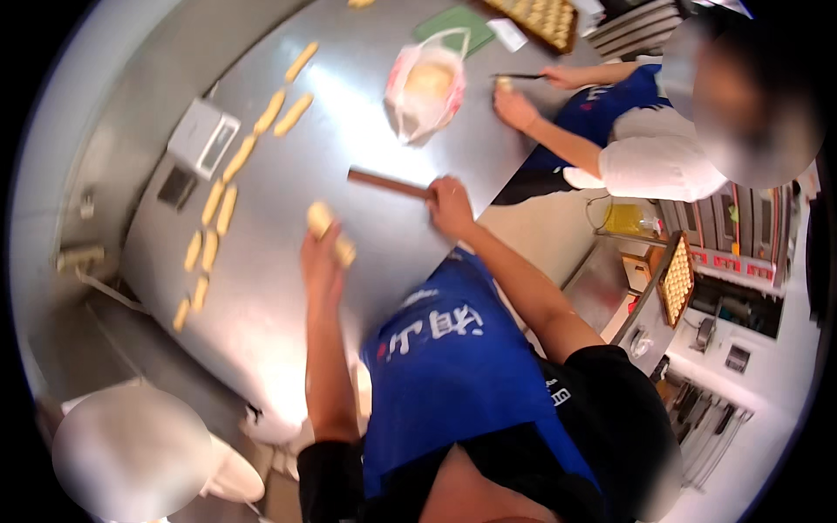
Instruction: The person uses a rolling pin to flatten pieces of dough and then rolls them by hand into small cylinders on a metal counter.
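A thick roll of pale dough [320,215] is gripped in my left hand [323,263], just above the steel table; its lower end shows beside my fingers. My right hand [450,207] is closed around one end of a long, flat brown bar [384,182], which points left over the table. Whether this bar is a wooden stick or a blade, I cannot tell. To the left of my left hand, several dough rolls [240,159] lie in uneven lines along the table.
A white scale [203,137] stands at the left edge of the table [279,253]. Beyond my hands sits a plastic bag [427,87] near a green board [445,26]. At the right, a co-worker [645,139] holds a knife and a small dough piece. A filled tray [545,19] is at the back.
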`<action>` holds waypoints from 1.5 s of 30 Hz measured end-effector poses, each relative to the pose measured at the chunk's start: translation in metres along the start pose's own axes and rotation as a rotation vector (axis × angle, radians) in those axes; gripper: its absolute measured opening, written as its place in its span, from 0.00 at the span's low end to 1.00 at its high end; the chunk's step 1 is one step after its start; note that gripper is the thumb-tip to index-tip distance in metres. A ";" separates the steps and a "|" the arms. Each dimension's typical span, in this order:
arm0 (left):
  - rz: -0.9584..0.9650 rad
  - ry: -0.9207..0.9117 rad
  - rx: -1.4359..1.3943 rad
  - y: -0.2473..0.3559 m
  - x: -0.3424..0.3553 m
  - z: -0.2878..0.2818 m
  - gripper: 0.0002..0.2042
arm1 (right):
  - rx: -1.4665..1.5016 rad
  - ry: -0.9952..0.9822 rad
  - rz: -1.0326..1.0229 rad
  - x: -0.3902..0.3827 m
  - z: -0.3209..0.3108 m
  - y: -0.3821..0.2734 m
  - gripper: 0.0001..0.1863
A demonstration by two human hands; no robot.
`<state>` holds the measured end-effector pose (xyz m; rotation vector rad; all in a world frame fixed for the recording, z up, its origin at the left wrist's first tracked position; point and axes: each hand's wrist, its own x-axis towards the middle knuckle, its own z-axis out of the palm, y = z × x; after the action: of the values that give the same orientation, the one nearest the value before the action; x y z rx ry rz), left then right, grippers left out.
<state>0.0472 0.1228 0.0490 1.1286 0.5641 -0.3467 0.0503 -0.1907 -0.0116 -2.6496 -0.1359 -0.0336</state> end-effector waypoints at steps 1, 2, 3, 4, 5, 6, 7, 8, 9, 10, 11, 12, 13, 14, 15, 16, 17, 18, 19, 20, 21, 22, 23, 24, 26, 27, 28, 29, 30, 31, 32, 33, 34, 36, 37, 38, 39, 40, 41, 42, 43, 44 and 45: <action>0.051 0.026 0.183 -0.026 0.026 0.025 0.24 | 0.006 -0.033 0.044 0.018 -0.010 0.002 0.15; 0.111 0.079 0.444 -0.049 0.027 0.030 0.28 | 0.039 -0.080 0.112 0.012 -0.011 -0.007 0.16; 0.216 0.135 0.694 -0.052 0.022 0.046 0.34 | 0.042 -0.080 0.110 0.008 -0.013 -0.003 0.16; 0.322 0.190 0.945 -0.048 0.017 0.056 0.39 | 0.041 0.000 0.074 0.003 -0.013 -0.001 0.16; 0.324 0.192 0.950 -0.051 0.014 0.051 0.39 | 0.042 0.082 0.040 0.001 -0.013 0.001 0.17; 0.547 0.321 1.129 -0.063 0.007 0.042 0.43 | 0.039 0.048 0.055 0.002 -0.014 -0.006 0.19; 0.780 0.456 1.296 -0.067 0.002 0.043 0.47 | 0.026 0.046 0.051 0.002 -0.013 -0.008 0.19; 0.777 0.458 1.292 -0.070 0.002 0.047 0.47 | 0.015 0.045 0.048 0.001 -0.014 -0.009 0.19; 0.609 0.303 1.307 -0.066 0.001 0.052 0.49 | 0.017 0.039 0.052 0.001 -0.014 -0.009 0.19; 0.438 0.149 1.314 -0.061 -0.003 0.055 0.50 | 0.023 0.050 0.050 0.002 -0.016 -0.009 0.18; 0.428 0.146 1.322 -0.057 -0.006 0.061 0.50 | 0.029 0.061 0.049 0.000 -0.017 -0.009 0.18; 0.365 0.135 1.176 -0.050 -0.006 0.071 0.49 | 0.031 0.062 0.052 0.000 -0.019 -0.008 0.18; 0.302 0.123 1.030 -0.047 -0.006 0.078 0.49 | 0.038 0.051 0.054 0.000 -0.020 -0.008 0.17; 0.301 0.120 1.034 -0.047 -0.006 0.077 0.49 | 0.046 0.041 0.056 0.001 -0.020 -0.007 0.17; 0.331 0.090 1.122 -0.048 -0.007 0.072 0.50 | 0.050 0.037 0.062 0.001 -0.020 -0.009 0.17; 0.360 0.059 1.209 -0.051 -0.009 0.068 0.51 | 0.046 0.053 0.062 0.001 -0.020 -0.010 0.17; 0.354 0.056 1.215 -0.057 -0.016 0.065 0.51 | 0.043 0.068 0.062 0.000 -0.019 -0.011 0.17; 0.290 0.000 1.325 -0.057 -0.022 0.066 0.50 | 0.044 0.078 0.065 0.001 -0.019 -0.009 0.17; 0.224 -0.057 1.434 -0.056 -0.023 0.068 0.49 | 0.038 0.048 0.084 0.001 -0.018 -0.007 0.17; 0.233 -0.062 1.438 -0.053 -0.019 0.072 0.49 | 0.032 0.018 0.103 0.002 -0.017 -0.004 0.17; 0.341 0.050 1.461 -0.046 -0.024 0.080 0.48 | 0.031 0.014 0.114 0.000 -0.017 -0.004 0.17; 0.450 0.162 1.478 -0.042 -0.026 0.083 0.47 | 0.037 0.038 0.093 0.001 -0.017 -0.004 0.18; 0.443 0.152 1.481 -0.047 -0.016 0.085 0.47 | 0.041 0.061 0.072 -0.001 -0.017 -0.005 0.18; 0.673 0.169 1.579 -0.050 0.001 0.086 0.46 | 0.043 0.053 0.064 -0.002 -0.016 -0.009 0.18; 0.912 0.210 1.659 -0.068 0.020 0.082 0.45 | 0.022 0.044 0.057 0.003 -0.016 -0.012 0.19; 0.871 0.064 1.679 -0.084 0.029 0.079 0.45 | 0.019 0.045 0.039 0.004 -0.017 -0.013 0.19; 0.832 -0.092 1.696 -0.086 0.033 0.083 0.45 | 0.024 0.071 0.054 0.000 -0.017 -0.015 0.19; 0.856 -0.119 1.605 -0.088 0.033 0.084 0.43 | 0.029 0.096 0.067 0.002 -0.018 -0.016 0.19; 0.854 -0.124 1.603 -0.088 0.033 0.084 0.43 | 0.026 0.095 0.071 0.003 -0.016 -0.018 0.19; 0.889 -0.081 1.321 -0.087 0.034 0.083 0.42 | -0.002 0.093 0.092 0.005 -0.014 -0.021 0.20; 0.908 -0.038 1.038 -0.085 0.035 0.082 0.41 | -0.031 0.091 0.114 0.007 -0.011 -0.022 0.20; 0.904 -0.052 1.035 -0.072 0.032 0.079 0.41 | -0.033 0.089 0.060 0.011 -0.013 -0.022 0.18; 0.980 0.058 1.025 -0.050 0.023 0.071 0.38 | -0.038 0.081 0.078 0.011 -0.016 -0.024 0.18; 1.024 0.189 1.029 -0.030 0.013 0.037 0.36 | 0.094 0.006 -0.179 0.008 -0.021 -0.040 0.16; 1.034 0.152 1.237 -0.028 0.011 0.018 0.35 | 0.100 -0.078 -0.196 0.003 -0.024 -0.047 0.18; 1.037 0.106 1.443 -0.030 0.008 0.005 0.33 | 0.111 -0.102 -0.189 -0.006 -0.022 -0.054 0.18; 1.042 0.104 1.479 -0.038 0.003 -0.004 0.31 | 0.060 0.022 -0.241 -0.010 -0.023 -0.061 0.21; 1.025 0.107 1.483 -0.050 -0.001 -0.010 0.31 | 0.006 0.151 -0.287 -0.011 -0.021 -0.064 0.25; 0.956 0.087 1.490 -0.064 -0.008 -0.013 0.32 | 0.012 0.136 -0.288 -0.013 -0.017 -0.064 0.25; 0.891 0.064 1.496 -0.065 -0.009 -0.010 0.33 | -0.092 0.158 -0.227 -0.012 -0.011 -0.065 0.28; 0.875 0.065 1.501 -0.064 -0.002 -0.008 0.33 | -0.195 0.177 -0.166 -0.009 -0.005 -0.064 0.32; 0.907 0.091 1.457 -0.062 0.010 -0.005 0.33 | -0.188 0.164 -0.165 -0.001 0.003 -0.062 0.32; 0.943 0.104 1.408 -0.056 0.025 0.003 0.34 | -0.179 0.159 -0.145 0.015 0.006 -0.060 0.32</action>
<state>0.0389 0.0987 -0.0066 2.6036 -0.2971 0.2307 0.0592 -0.1338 0.0116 -2.7957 -0.2828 -0.3178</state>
